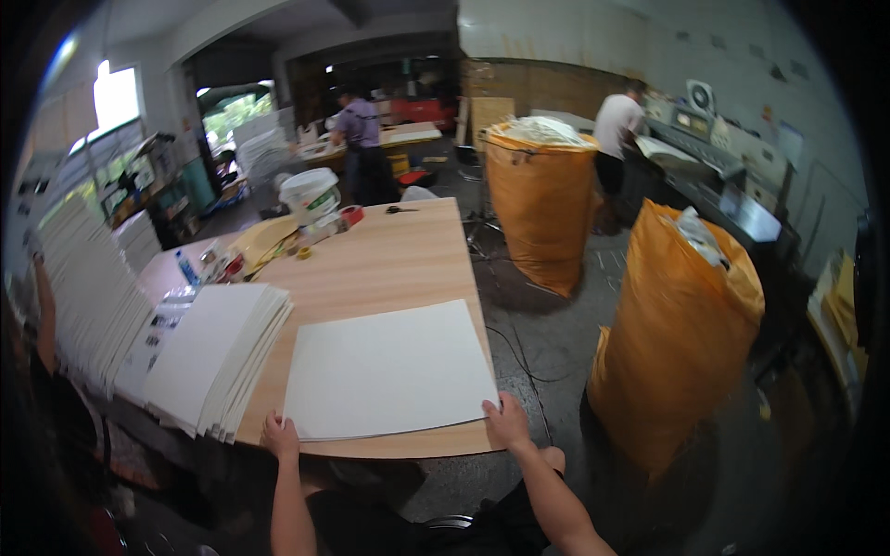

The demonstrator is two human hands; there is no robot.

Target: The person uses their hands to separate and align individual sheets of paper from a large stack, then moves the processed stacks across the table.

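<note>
A large white sheet of paper or thin board (389,371) lies flat near the front edge of a wood-grain table (389,259); a thin darker line along its near edge hints at more than one layer. My left hand (280,435) is closed at the sheet's near left corner, thumb on top. At the near right corner, my right hand (505,420) grips the edge with its thumb above. The undersides of both hands' fingers are hidden. Left of the sheet rests a thick stack of white sheets (209,347), fanned at its right edge.
Tall white stacks (83,278) rise at the left, beside another person's arm (44,310). A white bucket (311,195), tape rolls (350,215) and scissors (400,209) are at the table's far side. Orange sacks (681,343) stand to the right. Two people work farther back.
</note>
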